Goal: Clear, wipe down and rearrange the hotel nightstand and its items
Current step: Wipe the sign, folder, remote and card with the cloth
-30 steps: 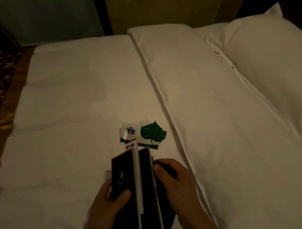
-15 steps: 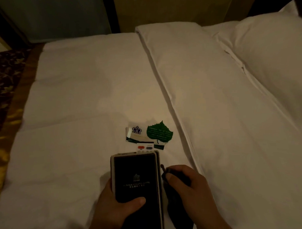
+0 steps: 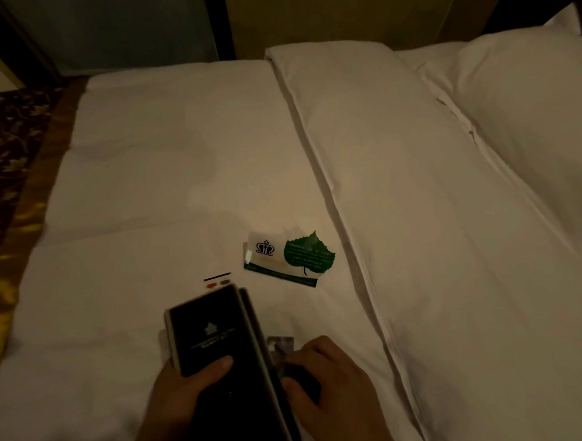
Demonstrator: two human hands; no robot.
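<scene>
Where the frame's left edge cuts the bed, a dark floral runner with a gold band (image 3: 8, 184) lies across the foot of the flat white duvet (image 3: 155, 159). Low and left of centre, the left hand (image 3: 180, 392) grips a black rectangular folder with a pale emblem (image 3: 204, 332): thumb pressed on the front cover, fingers hidden beneath. A second black cover (image 3: 254, 340) runs along the folder's right side, touching it. Just past the folder's far end, a white slip with a red and a dark mark (image 3: 218, 281) lies on the duvet. Further right, apart from the folder, a white rectangular card with a dark crown logo (image 3: 266, 254) lies flat, its right end overlapped by a green leaf-shaped card (image 3: 309, 256). A small dark glossy card (image 3: 282, 344) sits between the black covers and the right hand (image 3: 331, 380). That hand's fingers curl around a small dark object (image 3: 303, 381); what it is, cannot tell. Right again: a raised fold of white bedding (image 3: 415, 216), then a white pillow (image 3: 526, 106).
</scene>
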